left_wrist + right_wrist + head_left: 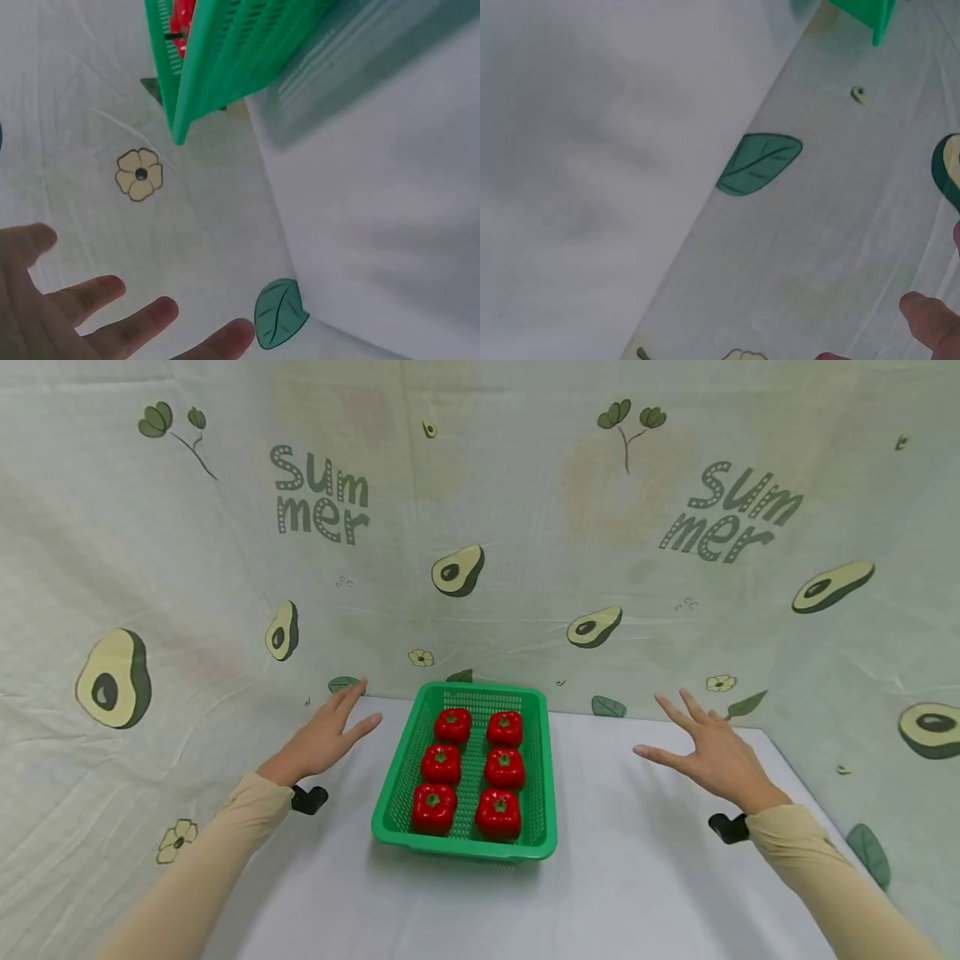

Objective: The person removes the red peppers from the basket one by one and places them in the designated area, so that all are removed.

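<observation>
A green plastic basket (463, 844) stands on the white table, holding several red bell peppers (498, 814) in two columns. Their green stem ends face up. To the basket's left, my left hand (324, 739) hovers with fingers extended, touching nothing. Its spread fingers (135, 326) also show low in the left wrist view, with the basket's side (232, 67) above them. On the far right, my right hand (708, 756) is raised over the table with its fingers spread, apart from the basket. Only a few of its fingertips (928, 319) enter the right wrist view.
The white tabletop (600, 877) extends around the basket and toward the front. Behind it hangs a pale cloth (517, 510) printed with avocados, leaves and lettering; the table's back edge meets it. Dark wrist cameras (310, 800) are strapped under both wrists.
</observation>
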Motion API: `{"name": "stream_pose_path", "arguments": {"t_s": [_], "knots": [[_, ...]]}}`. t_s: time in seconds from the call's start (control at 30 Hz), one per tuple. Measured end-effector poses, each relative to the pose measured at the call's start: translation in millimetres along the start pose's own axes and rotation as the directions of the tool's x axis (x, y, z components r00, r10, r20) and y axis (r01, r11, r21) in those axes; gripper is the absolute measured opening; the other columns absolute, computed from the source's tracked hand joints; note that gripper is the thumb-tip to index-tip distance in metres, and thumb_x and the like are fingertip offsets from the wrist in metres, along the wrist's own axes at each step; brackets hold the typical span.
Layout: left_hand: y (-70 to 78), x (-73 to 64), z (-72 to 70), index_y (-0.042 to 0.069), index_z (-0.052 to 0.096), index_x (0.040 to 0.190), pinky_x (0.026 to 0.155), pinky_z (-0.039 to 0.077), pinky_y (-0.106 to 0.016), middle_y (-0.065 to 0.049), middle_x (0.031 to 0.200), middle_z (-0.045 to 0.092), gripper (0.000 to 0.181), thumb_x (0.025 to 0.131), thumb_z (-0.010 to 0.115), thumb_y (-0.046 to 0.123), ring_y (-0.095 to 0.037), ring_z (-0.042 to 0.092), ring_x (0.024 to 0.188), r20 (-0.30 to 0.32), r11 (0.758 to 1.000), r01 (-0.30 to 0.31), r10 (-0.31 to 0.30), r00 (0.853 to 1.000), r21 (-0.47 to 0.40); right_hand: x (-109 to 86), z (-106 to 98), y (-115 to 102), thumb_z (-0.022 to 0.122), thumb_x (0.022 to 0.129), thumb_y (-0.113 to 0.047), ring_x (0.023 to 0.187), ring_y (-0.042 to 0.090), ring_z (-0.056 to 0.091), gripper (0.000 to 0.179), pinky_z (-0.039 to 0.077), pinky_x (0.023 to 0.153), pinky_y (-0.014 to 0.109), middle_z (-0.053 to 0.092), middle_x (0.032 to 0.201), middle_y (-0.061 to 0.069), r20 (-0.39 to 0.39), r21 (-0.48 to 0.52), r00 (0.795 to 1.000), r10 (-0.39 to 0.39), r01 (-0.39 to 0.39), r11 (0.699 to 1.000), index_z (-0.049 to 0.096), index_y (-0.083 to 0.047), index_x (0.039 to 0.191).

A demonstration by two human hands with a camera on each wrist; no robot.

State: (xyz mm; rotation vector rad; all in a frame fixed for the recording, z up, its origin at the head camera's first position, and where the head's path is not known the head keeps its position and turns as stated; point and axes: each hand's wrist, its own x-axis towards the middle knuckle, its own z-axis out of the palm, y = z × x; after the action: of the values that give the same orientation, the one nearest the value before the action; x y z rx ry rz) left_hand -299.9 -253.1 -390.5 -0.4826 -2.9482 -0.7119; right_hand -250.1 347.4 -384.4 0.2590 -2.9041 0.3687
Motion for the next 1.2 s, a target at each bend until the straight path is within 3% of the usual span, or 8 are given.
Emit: {"name": "stream_pose_path", "arguments": {"t_s": [0.03, 0.13, 0.23, 0.33, 0.57, 0.8, 0.97, 1.2], "knots": [[0.6, -1.3, 1.1, 0.031, 0.003, 0.161, 0.104, 0.027, -0.071, -0.014, 0.163, 0.012, 0.084, 0.096, 0.038, 0.071, -0.043, 0.022, 0.144, 0.008, 1.000, -0.003, 0.003, 1.000, -0.016, 0.0, -1, -4, 0.060, 0.082, -0.075, 0.124, 0.069, 0.033, 0.100, 0.035, 0.079, 0.079, 0.007, 0.163, 0.022, 0.007, 0.028, 1.000, -0.004, 0.004, 1.000, 0.014, -0.034, 0.160], [1.2, -5.7, 4.7, 0.035, 0.006, 0.160, 0.103, 0.029, -0.072, -0.014, 0.162, 0.015, 0.082, 0.095, 0.040, 0.071, -0.043, 0.026, 0.142, 0.024, 0.999, -0.008, 0.009, 1.000, -0.044, -1.8, -3, -16, 0.063, 0.081, -0.073, 0.124, 0.064, 0.039, 0.099, 0.035, 0.085, 0.077, 0.004, 0.164, 0.019, 0.027, 0.112, 1.000, -0.011, 0.008, 0.994, 0.013, -0.038, 0.159], [1.4, -10.0, 7.6, 0.034, 0.011, 0.160, 0.102, 0.031, -0.071, -0.013, 0.161, 0.018, 0.082, 0.094, 0.044, 0.070, -0.041, 0.029, 0.141, 0.029, 0.996, -0.015, 0.018, 0.999, -0.088, -3.8, -4, -25, 0.067, 0.081, -0.071, 0.130, 0.058, 0.037, 0.098, 0.034, 0.088, 0.075, 0.004, 0.165, 0.017, 0.053, 0.197, 0.998, -0.020, 0.009, 0.980, 0.012, -0.043, 0.157], [0.9, -13.1, 10.1, 0.031, 0.014, 0.160, 0.100, 0.037, -0.068, -0.010, 0.161, 0.020, 0.083, 0.094, 0.049, 0.068, -0.040, 0.036, 0.137, 0.036, 0.989, -0.033, 0.039, 0.999, -0.146, -5.4, -4, -34, 0.071, 0.079, -0.068, 0.140, 0.055, 0.023, 0.100, 0.030, 0.093, 0.077, 0.008, 0.165, 0.012, 0.079, 0.260, 0.996, -0.042, 0.020, 0.965, 0.013, -0.045, 0.157], [-3.7, -20.7, 17.7, 0.028, 0.012, 0.161, 0.094, 0.046, -0.062, -0.006, 0.164, 0.016, 0.082, 0.096, 0.051, 0.062, -0.042, 0.044, 0.132, 0.113, 0.962, -0.005, 0.037, 0.993, -0.273, -8.7, -5, -51, 0.079, 0.074, -0.062, 0.126, 0.046, 0.051, 0.103, 0.054, 0.081, 0.056, 0.024, 0.162, 0.003, 0.103, 0.379, 0.990, -0.093, 0.047, 0.924, 0.015, -0.050, 0.155], [-9.8, -31.4, 31.6, 0.034, 0.023, 0.157, 0.085, 0.056, -0.045, -0.002, 0.160, 0.027, 0.064, 0.102, 0.050, 0.051, -0.037, 0.046, 0.132, 0.191, 0.882, 0.032, 0.066, 0.979, -0.471, -15.5, -4, -68, 0.083, 0.075, -0.053, 0.122, 0.038, 0.058, 0.100, 0.056, 0.081, 0.048, 0.038, 0.155, 0.006, 0.127, 0.510, 0.983, -0.136, 0.053, 0.859, 0.024, -0.044, 0.155], [-12.5, -36.7, 42.3, 0.041, 0.025, 0.154, 0.081, 0.058, -0.044, -0.007, 0.156, 0.031, 0.058, 0.103, 0.051, 0.044, -0.045, 0.046, 0.131, 0.201, 0.827, 0.021, 0.112, 0.973, -0.562, -17.7, -2, -80, 0.085, 0.077, -0.045, 0.118, 0.035, 0.061, 0.094, 0.057, 0.079, 0.040, 0.044, 0.151, 0.005, 0.122, 0.595, 0.976, -0.182, 0.075, 0.800, 0.030, -0.044, 0.153], [-14.4, -43.7, 53.4, 0.046, 0.023, 0.154, 0.080, 0.058, -0.047, -0.009, 0.156, 0.029, 0.061, 0.103, 0.055, 0.038, -0.044, 0.046, 0.131, 0.233, 0.778, 0.063, 0.108, 0.967, -0.625, -14.6, 6, -96, 0.088, 0.076, -0.035, 0.114, 0.031, 0.063, 0.091, 0.058, 0.078, 0.031, 0.048, 0.147, 0.001, 0.115, 0.691, 0.973, -0.203, 0.068, 0.719, 0.036, -0.043, 0.151]]}}
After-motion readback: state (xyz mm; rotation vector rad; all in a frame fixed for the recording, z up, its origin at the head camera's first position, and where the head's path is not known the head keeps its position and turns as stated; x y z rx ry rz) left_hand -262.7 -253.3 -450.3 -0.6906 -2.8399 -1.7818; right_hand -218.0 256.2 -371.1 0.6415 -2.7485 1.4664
